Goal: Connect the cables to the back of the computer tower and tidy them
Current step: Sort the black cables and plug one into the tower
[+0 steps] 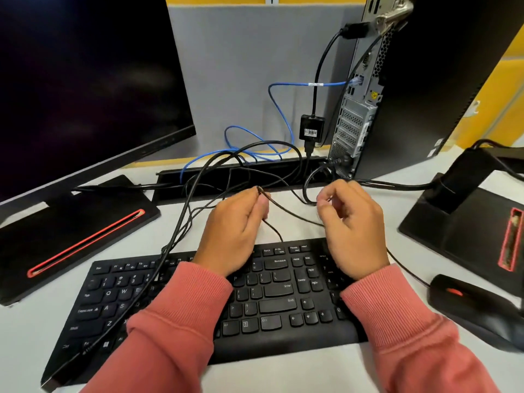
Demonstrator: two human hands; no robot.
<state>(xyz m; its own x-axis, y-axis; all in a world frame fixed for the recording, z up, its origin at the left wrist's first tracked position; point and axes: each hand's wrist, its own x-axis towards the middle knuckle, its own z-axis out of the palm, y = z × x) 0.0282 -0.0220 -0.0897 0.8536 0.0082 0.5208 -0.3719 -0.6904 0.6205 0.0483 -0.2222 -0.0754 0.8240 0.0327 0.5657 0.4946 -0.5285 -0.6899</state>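
Black upright computer tower (425, 89), rear panel facing left, with blue network cable (279, 109) and black adapter lead (317, 69) plugged in; black flat keyboard (269, 296) beneath both wrists; left hand (235, 231), fingers curled, pinching a thin black cable (292, 214); right hand (351, 222), fingertips pinching the same cable further along. Risk: pulling it taut may snag the tangled loops behind, likely loosening seated plugs.

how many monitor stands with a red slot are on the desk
2. One monitor stand base sits left of the keyboard, under the dark monitor; the other base sits at the right, beside the computer tower.
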